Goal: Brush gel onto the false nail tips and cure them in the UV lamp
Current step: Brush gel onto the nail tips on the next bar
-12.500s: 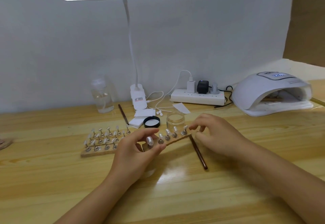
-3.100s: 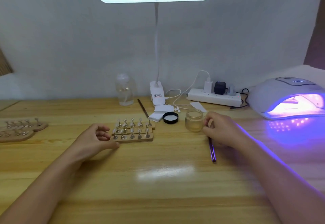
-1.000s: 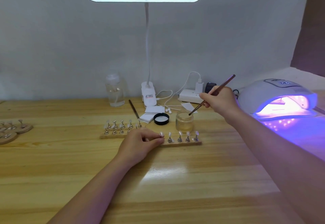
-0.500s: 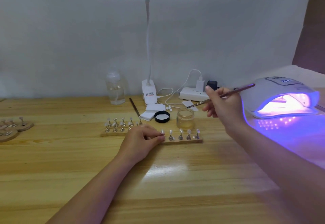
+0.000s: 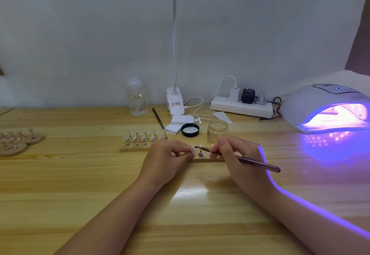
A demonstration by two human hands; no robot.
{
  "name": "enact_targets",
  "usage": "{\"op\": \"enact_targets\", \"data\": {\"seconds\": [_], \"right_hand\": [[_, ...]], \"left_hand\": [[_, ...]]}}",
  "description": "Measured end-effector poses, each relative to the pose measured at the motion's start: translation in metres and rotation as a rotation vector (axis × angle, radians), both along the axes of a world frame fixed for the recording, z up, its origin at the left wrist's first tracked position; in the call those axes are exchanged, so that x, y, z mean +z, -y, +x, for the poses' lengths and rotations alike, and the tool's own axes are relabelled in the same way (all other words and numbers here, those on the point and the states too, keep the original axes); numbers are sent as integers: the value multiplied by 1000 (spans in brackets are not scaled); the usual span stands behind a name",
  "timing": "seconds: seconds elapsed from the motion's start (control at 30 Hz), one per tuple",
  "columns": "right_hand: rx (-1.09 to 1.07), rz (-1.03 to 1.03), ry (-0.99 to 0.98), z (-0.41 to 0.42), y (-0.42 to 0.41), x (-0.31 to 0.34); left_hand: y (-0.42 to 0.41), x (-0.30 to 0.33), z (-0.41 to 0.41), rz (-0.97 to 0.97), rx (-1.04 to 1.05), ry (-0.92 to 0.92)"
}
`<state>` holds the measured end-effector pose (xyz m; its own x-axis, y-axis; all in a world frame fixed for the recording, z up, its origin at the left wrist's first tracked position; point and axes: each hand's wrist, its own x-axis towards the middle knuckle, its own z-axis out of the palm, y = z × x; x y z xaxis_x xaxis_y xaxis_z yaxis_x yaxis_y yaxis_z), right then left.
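The right hand [image 5: 238, 154] has come down from the open gel jar [image 5: 217, 131] and now pinches the brush [image 5: 236, 157], its tip right at the first nail tip [image 5: 193, 149] on the near wooden strip [image 5: 208, 159]. The left hand [image 5: 166, 160] pinches that nail's little stand to hold it steady. Brushing looks like it is just starting, while the UV lamp [image 5: 328, 108] glows purple well off to the right, with another strip curing inside.

1. A desk lamp [image 5: 174, 98] with a lit bar head stands at the wall on the wooden table [image 5: 80, 194].
2. A clear bottle [image 5: 136, 99] stands left of its base.
3. A white power strip [image 5: 241, 107] with plugged chargers lies right of it.
4. White pads [image 5: 179, 123] lie in front of the lamp base.
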<state>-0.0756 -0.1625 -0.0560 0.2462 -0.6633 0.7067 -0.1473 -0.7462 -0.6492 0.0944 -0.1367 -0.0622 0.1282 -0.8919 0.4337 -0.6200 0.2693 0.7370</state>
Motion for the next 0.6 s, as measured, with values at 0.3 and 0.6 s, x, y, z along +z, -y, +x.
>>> {"op": "enact_targets", "data": {"seconds": [0.3,0.6], "right_hand": [[-34,-177,-147,0,6,-5],[7,-127,-38,-1,1,-6]], "left_hand": [[2,-1,3,-12,-31,-67],[-1,5,2,-5,7,-87]]}}
